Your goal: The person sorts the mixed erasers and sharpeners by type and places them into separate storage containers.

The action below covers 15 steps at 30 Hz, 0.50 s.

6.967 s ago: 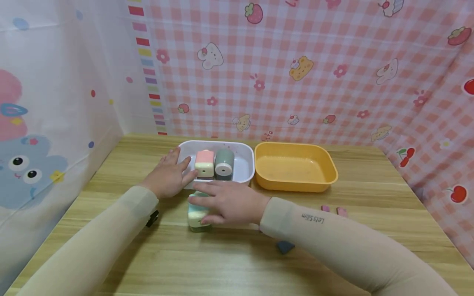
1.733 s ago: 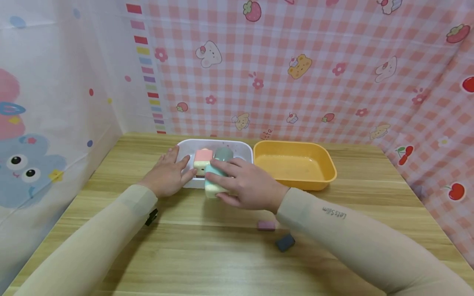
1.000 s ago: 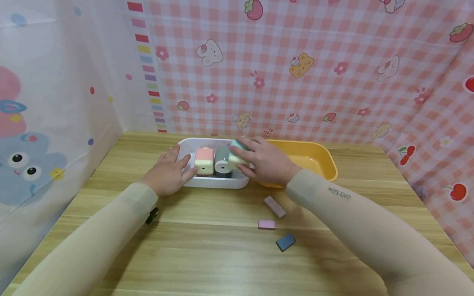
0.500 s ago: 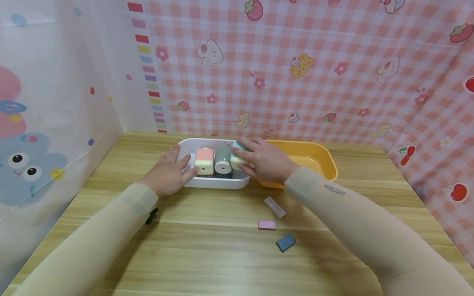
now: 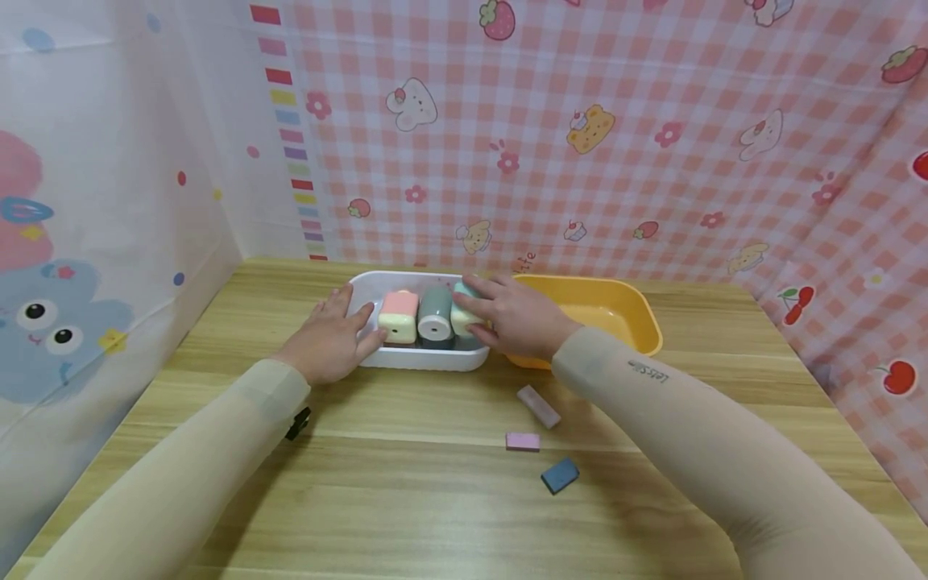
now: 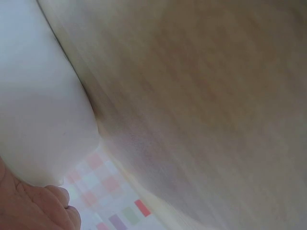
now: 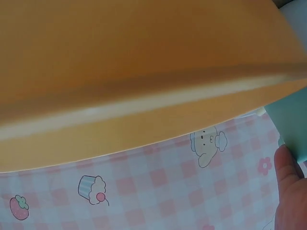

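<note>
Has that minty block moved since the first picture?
Yes, the minty block sat in front of the white tray; now it is farther back and to the right, inside the tray's right end.

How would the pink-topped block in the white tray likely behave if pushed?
The pink-topped block would probably slide rather than roll, given its boxy shape. Its shiny surface may be slippery. The grey-green piece beside it would likely resist a rightward push.

- Left arm [image 5: 181, 475] reaches forward; left hand [image 5: 329, 338] lies palm down, fingers spread.
- Right arm [image 5: 696, 431] bends inward; right hand [image 5: 522, 316] angles leftward, thumb and fingers pinching.
</note>
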### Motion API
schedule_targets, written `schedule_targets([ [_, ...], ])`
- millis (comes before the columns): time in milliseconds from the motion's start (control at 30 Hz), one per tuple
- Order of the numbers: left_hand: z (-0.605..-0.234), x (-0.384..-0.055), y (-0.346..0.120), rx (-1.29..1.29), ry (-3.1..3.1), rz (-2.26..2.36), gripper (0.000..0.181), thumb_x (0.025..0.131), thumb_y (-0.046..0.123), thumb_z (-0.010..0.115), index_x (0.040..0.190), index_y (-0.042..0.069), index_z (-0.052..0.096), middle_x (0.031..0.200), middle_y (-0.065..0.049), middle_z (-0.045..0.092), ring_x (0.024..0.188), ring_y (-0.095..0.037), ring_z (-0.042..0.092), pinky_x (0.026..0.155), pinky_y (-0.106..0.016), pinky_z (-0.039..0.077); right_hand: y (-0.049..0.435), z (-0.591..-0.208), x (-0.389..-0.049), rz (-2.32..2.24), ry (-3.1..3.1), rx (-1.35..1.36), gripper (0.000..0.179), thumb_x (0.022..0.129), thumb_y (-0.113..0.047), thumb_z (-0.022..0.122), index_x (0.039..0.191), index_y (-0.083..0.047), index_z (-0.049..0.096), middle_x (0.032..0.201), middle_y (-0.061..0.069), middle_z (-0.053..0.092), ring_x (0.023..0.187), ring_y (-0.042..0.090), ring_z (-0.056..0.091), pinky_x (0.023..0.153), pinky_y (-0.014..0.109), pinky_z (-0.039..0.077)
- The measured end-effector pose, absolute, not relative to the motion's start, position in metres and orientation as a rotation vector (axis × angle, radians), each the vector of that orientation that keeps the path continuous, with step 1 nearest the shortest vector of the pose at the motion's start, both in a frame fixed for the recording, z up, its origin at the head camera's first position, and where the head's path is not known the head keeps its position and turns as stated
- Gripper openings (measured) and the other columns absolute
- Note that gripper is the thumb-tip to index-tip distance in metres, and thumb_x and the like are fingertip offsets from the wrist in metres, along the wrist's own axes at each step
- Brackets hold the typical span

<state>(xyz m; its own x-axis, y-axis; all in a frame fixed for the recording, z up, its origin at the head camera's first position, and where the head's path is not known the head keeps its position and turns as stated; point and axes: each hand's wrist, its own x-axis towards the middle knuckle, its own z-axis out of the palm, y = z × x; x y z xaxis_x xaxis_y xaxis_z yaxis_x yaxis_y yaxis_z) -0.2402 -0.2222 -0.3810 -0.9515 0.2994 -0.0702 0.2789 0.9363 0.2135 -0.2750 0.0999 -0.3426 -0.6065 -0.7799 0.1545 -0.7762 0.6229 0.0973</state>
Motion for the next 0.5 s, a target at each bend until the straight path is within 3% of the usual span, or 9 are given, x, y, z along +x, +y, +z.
schedule_targets([
  [500,-0.3828,-0.2412,-0.2233,0.444,2.99,0.325,0.082,0.11,0.063,0.026,0.166,0.002,0.027,0.174,-0.03,-0.002,0.162,-0.052,0.0,0.131,-0.065,0.007,0.0939,-0.3443,-0.2746,-0.061,-2.79,1.29,0.059,0.108,-0.039,0.06,0.162,-0.023,0.044,0.171,0.011,0.036,0.153,0.036,0.044,0.122,0.051,0.042],
])
